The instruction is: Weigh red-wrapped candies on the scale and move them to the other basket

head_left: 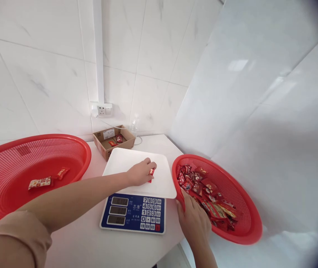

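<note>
Over the white weighing plate (131, 158) of a digital scale, my left hand (141, 173) pinches a small red snack packet (151, 172). I cannot tell whether the packet touches the plate. My right hand (194, 219) is closed around the near left rim of a red plastic basket (249, 219), its thumb outside. Many red and yellow snack packets (199, 184) lie inside that basket. Facing me below the plate is the scale's blue keypad panel (133, 213), with three displays whose digits are faint.
A larger red basket (76, 140) on the left holds a white patterned packet (39, 182) and a red one (61, 173). Behind the scale stand a cardboard box (102, 146) with a few packets and a clear bottle (134, 125). Tiled walls meet the table's back and right side.
</note>
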Demonstrator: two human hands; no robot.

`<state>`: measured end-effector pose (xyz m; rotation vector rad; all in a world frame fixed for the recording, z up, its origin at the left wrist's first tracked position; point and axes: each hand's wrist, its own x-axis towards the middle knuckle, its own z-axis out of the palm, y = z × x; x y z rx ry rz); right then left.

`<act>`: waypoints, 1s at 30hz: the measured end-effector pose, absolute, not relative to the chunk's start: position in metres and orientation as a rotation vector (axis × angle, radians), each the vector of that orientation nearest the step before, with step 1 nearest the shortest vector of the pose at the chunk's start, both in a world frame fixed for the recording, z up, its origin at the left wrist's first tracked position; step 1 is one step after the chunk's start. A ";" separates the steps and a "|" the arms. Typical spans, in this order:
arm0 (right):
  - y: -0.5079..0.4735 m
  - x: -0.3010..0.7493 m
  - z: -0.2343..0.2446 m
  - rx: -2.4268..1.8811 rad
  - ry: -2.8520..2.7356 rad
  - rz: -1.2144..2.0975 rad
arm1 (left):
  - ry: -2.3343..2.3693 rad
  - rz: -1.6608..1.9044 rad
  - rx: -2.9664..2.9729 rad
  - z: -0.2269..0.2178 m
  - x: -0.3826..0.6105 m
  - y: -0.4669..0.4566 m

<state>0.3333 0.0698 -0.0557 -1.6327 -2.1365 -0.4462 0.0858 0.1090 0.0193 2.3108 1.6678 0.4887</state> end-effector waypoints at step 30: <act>0.065 0.330 -0.040 -1.799 -2.168 -0.271 | 2.337 -0.103 1.893 0.021 -0.099 -0.079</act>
